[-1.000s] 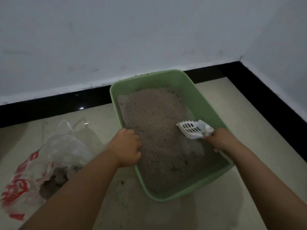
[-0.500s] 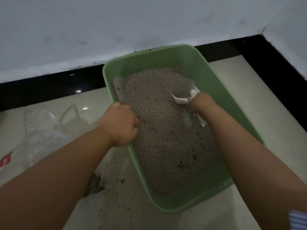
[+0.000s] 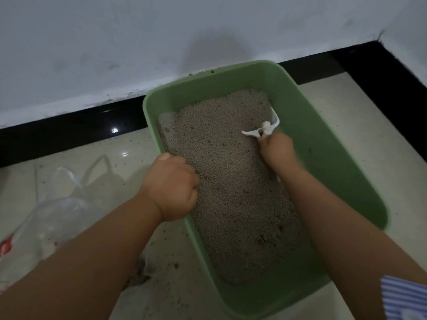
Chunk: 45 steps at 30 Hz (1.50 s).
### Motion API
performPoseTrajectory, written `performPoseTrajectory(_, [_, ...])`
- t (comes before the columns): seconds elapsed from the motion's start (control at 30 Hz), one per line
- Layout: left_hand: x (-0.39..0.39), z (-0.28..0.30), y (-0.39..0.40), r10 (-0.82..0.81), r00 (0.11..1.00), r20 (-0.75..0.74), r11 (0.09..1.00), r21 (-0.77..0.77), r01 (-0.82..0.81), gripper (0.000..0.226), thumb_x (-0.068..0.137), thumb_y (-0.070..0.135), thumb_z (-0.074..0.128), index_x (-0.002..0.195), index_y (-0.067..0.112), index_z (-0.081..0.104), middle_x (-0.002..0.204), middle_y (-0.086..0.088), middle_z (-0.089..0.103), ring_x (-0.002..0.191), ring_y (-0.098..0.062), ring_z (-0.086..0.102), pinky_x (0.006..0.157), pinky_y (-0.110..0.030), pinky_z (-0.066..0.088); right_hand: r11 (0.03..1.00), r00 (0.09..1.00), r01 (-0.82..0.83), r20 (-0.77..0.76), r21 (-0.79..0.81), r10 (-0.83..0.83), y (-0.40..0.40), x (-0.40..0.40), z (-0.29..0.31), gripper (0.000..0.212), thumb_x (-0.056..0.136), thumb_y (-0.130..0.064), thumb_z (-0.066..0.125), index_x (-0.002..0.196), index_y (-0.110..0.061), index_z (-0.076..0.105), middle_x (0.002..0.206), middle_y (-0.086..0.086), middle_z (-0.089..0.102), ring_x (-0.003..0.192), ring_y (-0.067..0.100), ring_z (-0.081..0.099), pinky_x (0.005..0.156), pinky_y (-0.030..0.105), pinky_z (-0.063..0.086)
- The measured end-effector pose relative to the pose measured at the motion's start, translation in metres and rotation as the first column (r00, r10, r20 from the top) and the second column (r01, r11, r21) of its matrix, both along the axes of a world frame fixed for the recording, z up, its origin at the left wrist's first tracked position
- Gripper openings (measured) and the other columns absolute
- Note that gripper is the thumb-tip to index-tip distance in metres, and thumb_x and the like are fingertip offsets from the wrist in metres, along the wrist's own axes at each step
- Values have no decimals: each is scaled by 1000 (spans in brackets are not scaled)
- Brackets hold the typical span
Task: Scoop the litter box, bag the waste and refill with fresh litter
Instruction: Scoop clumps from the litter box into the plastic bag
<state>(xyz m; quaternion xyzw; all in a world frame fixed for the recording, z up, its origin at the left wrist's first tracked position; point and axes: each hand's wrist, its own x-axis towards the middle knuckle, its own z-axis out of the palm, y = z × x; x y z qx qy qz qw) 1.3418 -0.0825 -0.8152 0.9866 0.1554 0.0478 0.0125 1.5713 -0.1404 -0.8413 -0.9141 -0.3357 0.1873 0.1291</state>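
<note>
A single head-worn view looks forward and steeply down from above the person's forearms, close over the floor. It faces a white wall (image 3: 115, 42) with a black skirting strip (image 3: 69, 132); a room corner shows at the upper right. The green litter box (image 3: 323, 158) fills the middle of the picture, running away from the camera at a slant, and both arms enter from the bottom edge. Wide-angle bending curves the skirting line. No second view is given.
</note>
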Motion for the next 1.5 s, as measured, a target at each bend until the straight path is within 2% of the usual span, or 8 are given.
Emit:
performPoseTrajectory(0.33, [-1, 1, -1, 26, 999, -36, 1000, -7, -26, 30, 63, 26, 34, 39, 19, 49, 42, 6, 46, 44, -16, 48, 60, -26, 14, 982, 996, -77, 59, 170, 68, -18, 17, -16, 31, 95, -18, 47, 113, 6, 54, 114, 25, 59, 104, 36, 55, 81, 34, 40])
performPoseTrajectory(0.63, [-1, 4, -2, 19, 996, -81, 1000, 3, -19, 30, 63, 26, 34, 39, 18, 49, 42, 5, 46, 44, -17, 49, 64, -24, 18, 930, 998, -60, 52, 362, 44, -17, 13, -16, 27, 92, -10, 51, 113, 7, 56, 111, 25, 61, 103, 36, 57, 79, 27, 34])
performPoseTrajectory(0.8, [-1, 4, -2, 30, 996, -86, 1000, 5, -30, 30, 62, 26, 34, 38, 19, 49, 41, 5, 46, 44, -17, 49, 60, -25, 13, 893, 998, -47, -5, 447, 55, -11, 5, -5, 26, 92, -12, 52, 113, 4, 57, 108, 22, 62, 97, 30, 57, 73, 18, 30])
performPoseTrajectory(0.93, [-1, 2, -1, 24, 999, -43, 1000, -3, -24, 31, 62, 25, 33, 36, 20, 49, 40, 6, 45, 42, -17, 49, 58, -22, 27, 883, 996, 3, -77, 470, 37, -22, -5, 4, 21, 92, -14, 53, 105, 1, 59, 90, 10, 57, 86, 14, 48, 70, 21, 31])
performPoseTrajectory(1.03, [0, 9, -3, 35, 997, -62, 999, -26, -37, 37, 64, 27, 27, 41, 18, 54, 45, 4, 50, 48, -19, 52, 62, -25, 25, 913, 993, -46, -78, 406, 85, -37, -13, 14, 21, 92, -16, 53, 105, -1, 59, 88, 3, 52, 84, 14, 47, 68, 21, 30])
performPoseTrajectory(1.17, [-2, 8, -5, 77, 982, -173, 997, -2, -78, 82, 58, 36, -11, 87, 21, 65, 90, 5, 60, 94, -15, 48, 71, -27, 13, 919, 980, -137, -82, 369, 179, -60, -24, 31, 23, 92, -16, 53, 110, -2, 59, 91, 4, 54, 84, 16, 48, 69, 23, 32])
performPoseTrajectory(1.33, [0, 12, -9, 112, 974, -197, 992, -36, -122, 64, 71, 31, 6, 97, 19, 64, 99, 3, 60, 101, -15, 45, 82, -27, 23, 934, 957, -269, -43, 234, 286, -92, -25, 58, 6, 93, -17, 51, 89, -13, 52, 63, -6, 42, 67, 16, 42, 51, 14, 27])
performPoseTrajectory(1.5, [-3, 17, -15, 169, 965, -200, 980, -67, -185, 62, 73, 30, 9, 99, 17, 64, 100, 2, 58, 102, -16, 45, 89, -27, 24, 918, 916, -395, -76, -14, 393, -110, -29, 72, 14, 94, -21, 51, 86, -9, 52, 60, -6, 40, 54, 6, 37, 48, 17, 26])
